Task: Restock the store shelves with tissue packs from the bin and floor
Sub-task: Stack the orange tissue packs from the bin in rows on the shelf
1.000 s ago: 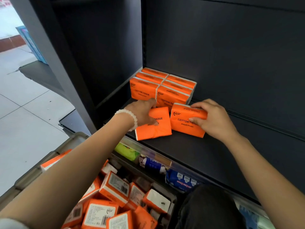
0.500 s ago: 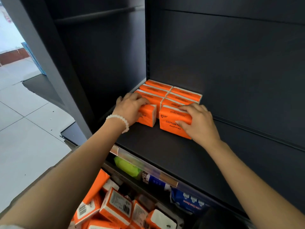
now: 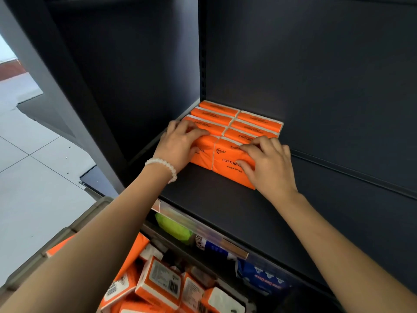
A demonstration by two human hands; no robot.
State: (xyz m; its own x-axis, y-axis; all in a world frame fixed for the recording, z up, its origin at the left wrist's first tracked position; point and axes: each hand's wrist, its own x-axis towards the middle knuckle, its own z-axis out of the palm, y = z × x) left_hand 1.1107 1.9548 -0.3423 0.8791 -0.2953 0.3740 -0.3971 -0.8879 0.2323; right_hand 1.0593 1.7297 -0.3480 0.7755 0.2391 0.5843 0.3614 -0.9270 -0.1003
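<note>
1. A grey tiled floor is spreading across the nine o'clock side.
2. A lime-green packet is lying on the lower level, toward six o'clock.
3. Blue packets are sitting at about five o'clock of it, behind a clear price strip.
4. A red-brown band is running along the floor's far edge, near ten o'clock.
5. A white bead bracelet is circling a wrist near the centre.

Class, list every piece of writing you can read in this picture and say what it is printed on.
"COTTON": front of the pack under the right hand.
"COTTON TISSUE": top of a pack behind, seen upside down.
Barcode labels on bin packs: too small.
Blue packet: blurred.
</note>
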